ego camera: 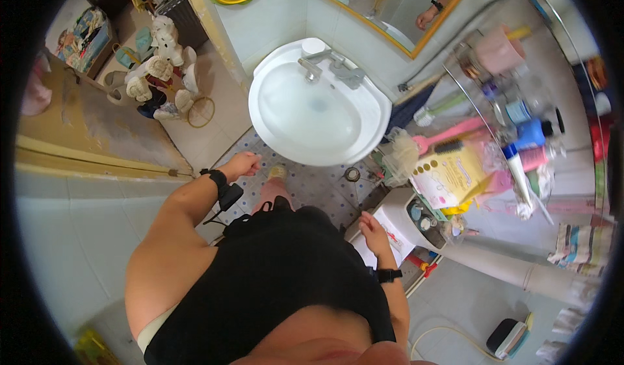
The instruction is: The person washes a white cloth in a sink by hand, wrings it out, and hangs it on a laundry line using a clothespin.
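A white ceramic washbasin (312, 158) is before me, with a metal faucet (310, 69) at its back rim. Its bowl looks full of slightly cloudy water (302, 116), and the drain shows as a blurred dark spot. My left hand (245, 165) hovers in front of the basin's left side, fingers curled in, nothing seen in it. Lower down, my right hand (374, 231) hangs beside a white plastic bin-like container (402, 199), fingers loosely bent and holding nothing visible. Each wrist wears a black band. Neither hand touches the basin.
A wire shelf on the right holds a pink cup (499, 48), a blue bottle (531, 133) and a yellow-and-white packet (446, 175). A framed mirror (414, 48) hangs above the basin. At left, a doorway shows a shoe rack (161, 82). A floor drain (352, 174) lies below.
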`<control>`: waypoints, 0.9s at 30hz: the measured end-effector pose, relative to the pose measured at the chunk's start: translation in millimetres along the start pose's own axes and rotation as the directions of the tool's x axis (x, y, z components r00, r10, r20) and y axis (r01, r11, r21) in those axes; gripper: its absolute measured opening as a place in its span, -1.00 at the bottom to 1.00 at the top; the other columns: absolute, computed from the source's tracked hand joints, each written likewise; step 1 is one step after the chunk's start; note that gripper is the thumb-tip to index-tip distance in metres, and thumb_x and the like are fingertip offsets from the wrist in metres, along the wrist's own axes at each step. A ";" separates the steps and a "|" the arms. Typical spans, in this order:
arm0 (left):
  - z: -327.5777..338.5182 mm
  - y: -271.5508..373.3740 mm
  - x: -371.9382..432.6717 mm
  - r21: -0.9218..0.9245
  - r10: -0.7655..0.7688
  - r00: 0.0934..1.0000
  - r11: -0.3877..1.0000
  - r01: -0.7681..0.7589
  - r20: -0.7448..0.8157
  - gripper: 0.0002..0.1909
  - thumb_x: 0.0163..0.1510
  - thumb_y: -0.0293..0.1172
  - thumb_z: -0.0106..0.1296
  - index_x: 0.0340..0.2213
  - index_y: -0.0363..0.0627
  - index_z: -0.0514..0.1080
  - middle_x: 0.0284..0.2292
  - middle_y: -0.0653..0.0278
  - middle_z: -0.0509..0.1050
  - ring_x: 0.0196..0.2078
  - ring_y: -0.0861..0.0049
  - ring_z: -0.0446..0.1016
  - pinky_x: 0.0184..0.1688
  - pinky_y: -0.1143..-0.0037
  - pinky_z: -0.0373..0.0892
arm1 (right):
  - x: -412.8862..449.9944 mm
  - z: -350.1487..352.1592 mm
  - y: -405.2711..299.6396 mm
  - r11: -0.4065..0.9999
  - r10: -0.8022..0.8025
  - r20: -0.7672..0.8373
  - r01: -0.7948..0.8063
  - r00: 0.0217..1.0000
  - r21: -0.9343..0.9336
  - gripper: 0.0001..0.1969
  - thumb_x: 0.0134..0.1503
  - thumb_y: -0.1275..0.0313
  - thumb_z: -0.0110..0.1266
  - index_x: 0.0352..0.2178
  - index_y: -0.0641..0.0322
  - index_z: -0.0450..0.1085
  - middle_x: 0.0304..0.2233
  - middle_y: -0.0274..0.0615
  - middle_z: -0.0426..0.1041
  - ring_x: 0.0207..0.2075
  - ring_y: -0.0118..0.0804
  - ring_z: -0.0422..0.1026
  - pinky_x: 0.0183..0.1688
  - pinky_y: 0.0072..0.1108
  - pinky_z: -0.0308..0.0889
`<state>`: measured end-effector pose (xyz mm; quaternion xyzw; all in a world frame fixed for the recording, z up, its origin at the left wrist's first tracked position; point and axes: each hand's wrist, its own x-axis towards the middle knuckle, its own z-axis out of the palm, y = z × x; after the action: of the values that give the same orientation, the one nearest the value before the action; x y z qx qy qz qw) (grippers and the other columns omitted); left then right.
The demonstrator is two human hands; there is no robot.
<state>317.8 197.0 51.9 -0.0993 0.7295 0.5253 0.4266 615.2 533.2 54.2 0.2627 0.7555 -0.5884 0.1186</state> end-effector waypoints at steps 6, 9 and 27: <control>-97.0 4.9 30.9 -0.045 -0.191 0.980 0.980 0.193 0.048 -0.87 -0.07 -0.31 -0.10 -0.55 -0.08 0.28 -0.65 0.39 0.28 -0.65 0.67 0.26 -0.61 0.65 0.23 | 146.9 37.1 -75.4 0.857 0.247 0.028 -0.232 0.969 0.460 -0.51 0.06 0.36 -0.14 0.02 0.23 -0.01 -0.07 -0.17 0.18 -0.14 -0.33 0.25 -0.14 -0.60 0.21; -155.9 -16.7 49.6 -0.083 -0.234 0.972 0.969 0.232 -0.023 -0.88 -0.10 -0.32 -0.07 -0.58 -0.07 0.28 -0.65 0.38 0.29 -0.65 0.66 0.26 -0.61 0.65 0.23 | 224.9 49.9 -79.7 0.709 0.235 -0.073 -0.120 0.969 0.695 -0.48 0.06 0.30 -0.16 0.02 0.28 -0.04 -0.03 -0.13 0.12 -0.06 -0.27 0.17 -0.09 -0.52 0.15; -213.7 -52.3 -4.0 -0.201 -0.396 0.902 0.910 0.362 -0.170 -0.89 -0.11 -0.40 -0.10 -0.47 -0.14 0.32 -0.59 0.32 0.34 -0.58 0.64 0.30 -0.54 0.64 0.27 | 401.8 147.9 -100.9 0.867 -0.084 -0.131 0.008 0.988 -0.498 -0.61 -0.13 0.31 0.00 -0.22 0.22 0.26 -0.25 0.01 0.29 -0.18 -0.06 0.26 -0.14 -0.43 0.17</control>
<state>240.5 -8.5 37.1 -0.3286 0.6904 0.4773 0.4330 206.8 478.8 -99.9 0.2481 0.8938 -0.3565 0.1115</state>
